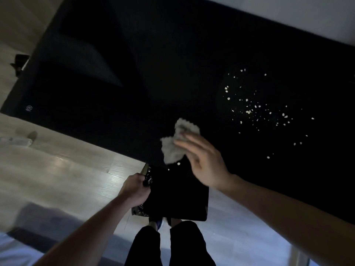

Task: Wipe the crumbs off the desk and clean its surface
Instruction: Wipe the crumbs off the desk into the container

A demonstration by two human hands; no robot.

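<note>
Nearest, left hand (pixel 135 187) clenched around the crinkled rim of a black bin bag (pixel 178 196), held open just under the near desk (pixel 115 73) edge. A little farther, right hand (pixel 201 160) on the desk top, fingers loosely spread and pressing a crumpled pale cloth (pixel 176 143) flat rather than pinching it; cloth at the desk edge, right above the bag mouth, a couple of stray crumbs just beside it at the lip. Farther out and to the right of the cloth, the main scatter of crumbs (pixel 255 108): small, pale, dry-looking flecks, stark against the dark matte surface, spread in a loose patch with no clear long axis. Right hand clearly the nearer; likely next a reach out past the patch, then a sweep back and leftward toward the bag. Left half of the desk dark, apparently bare.
</note>
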